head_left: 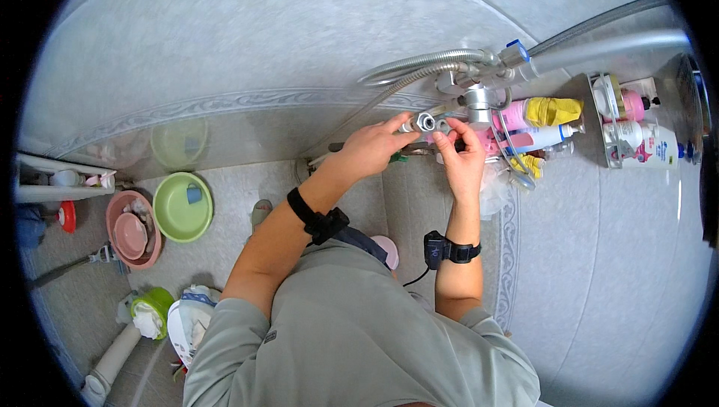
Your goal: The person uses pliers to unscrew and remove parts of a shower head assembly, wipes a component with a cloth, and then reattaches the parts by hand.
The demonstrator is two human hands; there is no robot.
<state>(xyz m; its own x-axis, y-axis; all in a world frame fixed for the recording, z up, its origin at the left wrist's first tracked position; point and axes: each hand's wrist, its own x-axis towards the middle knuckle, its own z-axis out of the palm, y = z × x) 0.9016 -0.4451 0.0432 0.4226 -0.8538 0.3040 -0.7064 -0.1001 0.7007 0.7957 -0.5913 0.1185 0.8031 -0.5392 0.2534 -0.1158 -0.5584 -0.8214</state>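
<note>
Head view: a silver, hex-collared metal fitting (425,122) is pinched in the fingertips of the left hand (377,146), near the chrome wall-mounted shower mixer (478,104). Judged rigid and light, likely slippery if wet; the collar's flats should give the surest hold. Left forearm angles inward, wrist above the elbow. The right hand (463,158) has thumb and forefinger closed about a small greyish piece (443,127), form indeterminate; its forearm runs nearly straight up.
</note>
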